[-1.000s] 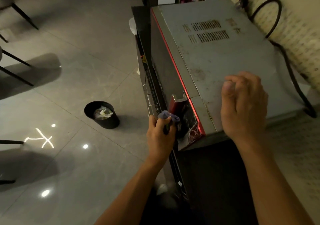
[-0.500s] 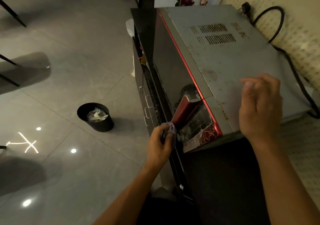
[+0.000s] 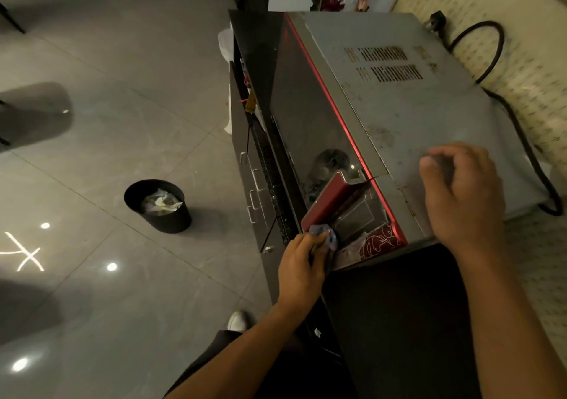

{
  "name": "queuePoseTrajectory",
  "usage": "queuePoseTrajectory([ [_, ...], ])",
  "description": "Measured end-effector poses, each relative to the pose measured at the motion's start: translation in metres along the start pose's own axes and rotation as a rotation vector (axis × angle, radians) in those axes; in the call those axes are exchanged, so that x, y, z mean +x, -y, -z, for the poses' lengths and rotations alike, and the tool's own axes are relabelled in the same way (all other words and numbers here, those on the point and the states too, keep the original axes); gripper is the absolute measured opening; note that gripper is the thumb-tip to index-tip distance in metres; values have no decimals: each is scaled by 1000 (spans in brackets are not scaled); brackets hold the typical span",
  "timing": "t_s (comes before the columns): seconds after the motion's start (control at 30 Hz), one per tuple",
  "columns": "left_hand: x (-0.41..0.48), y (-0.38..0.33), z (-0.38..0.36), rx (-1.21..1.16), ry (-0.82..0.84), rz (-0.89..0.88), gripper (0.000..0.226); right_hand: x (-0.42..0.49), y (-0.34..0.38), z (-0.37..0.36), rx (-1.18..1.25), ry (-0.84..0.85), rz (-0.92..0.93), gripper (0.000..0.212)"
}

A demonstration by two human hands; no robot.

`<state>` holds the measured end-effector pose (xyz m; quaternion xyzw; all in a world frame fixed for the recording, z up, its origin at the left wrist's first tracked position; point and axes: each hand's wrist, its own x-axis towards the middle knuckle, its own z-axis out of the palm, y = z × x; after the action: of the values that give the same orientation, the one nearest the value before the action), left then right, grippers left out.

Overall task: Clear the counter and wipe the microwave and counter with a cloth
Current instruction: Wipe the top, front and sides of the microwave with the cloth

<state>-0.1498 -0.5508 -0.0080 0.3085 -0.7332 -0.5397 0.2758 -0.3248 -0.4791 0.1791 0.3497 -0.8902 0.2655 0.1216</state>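
A grey microwave with a red-trimmed glass front stands on a dark counter. My left hand grips a small bluish cloth and holds it against the lower end of the red door handle, by the control panel. My right hand rests on the near corner of the microwave's top, fingers curled loosely with nothing in them.
A black power cord loops from a wall plug behind the microwave. A black bin with rubbish stands on the tiled floor at left. Cabinet drawers sit below the counter's edge. My shoe shows near the cabinet.
My left hand with the cloth has slid down along the red handle toward its lower end. My right hand stays on the microwave top, shifted slightly right in view.
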Motion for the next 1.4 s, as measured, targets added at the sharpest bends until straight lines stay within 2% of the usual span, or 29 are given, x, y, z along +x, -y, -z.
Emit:
queuePoseTrajectory([
  [0.1,4,-23,0,-92,-28,-16,29,0,0,0,-21,6,6,34],
  [0.2,9,-63,3,-187,-89,-228,26,1,0,0,-26,13,8,33],
  [0.3,15,-69,-1,-147,-131,-425,26,1,1,0,-32,11,-2,33],
  [0.37,12,-48,-6,-119,-136,-356,25,2,0,0,-35,7,-8,32],
  [0.5,-1,0,-7,-26,-10,13,23,2,-1,-1,-31,2,-13,30],
  [0.67,-4,-5,-8,-62,-16,61,25,2,-2,0,-26,2,-23,31],
  [0.73,-2,-27,-4,-122,-59,-8,26,2,-1,0,-22,5,-22,33],
  [0.9,4,-85,-3,-178,-158,-370,25,2,-1,1,-9,-6,-22,34],
  [0.97,-2,-72,-5,-144,-132,-386,24,2,0,2,-7,-4,-25,34],
  [1.07,-27,-24,-10,17,35,-208,21,2,0,1,-19,0,-31,34],
  [1.17,-44,13,-17,19,141,66,8,0,0,2,-12,-2,-25,33],
  [1.23,-46,26,-19,26,161,210,7,0,-1,1,-8,-2,-23,32],
  [1.3,-45,33,-24,14,146,245,10,-1,-1,2,-7,-4,-21,31],
  [1.4,-32,24,-27,-129,36,379,12,-1,-1,2,-10,-1,-18,30],
])
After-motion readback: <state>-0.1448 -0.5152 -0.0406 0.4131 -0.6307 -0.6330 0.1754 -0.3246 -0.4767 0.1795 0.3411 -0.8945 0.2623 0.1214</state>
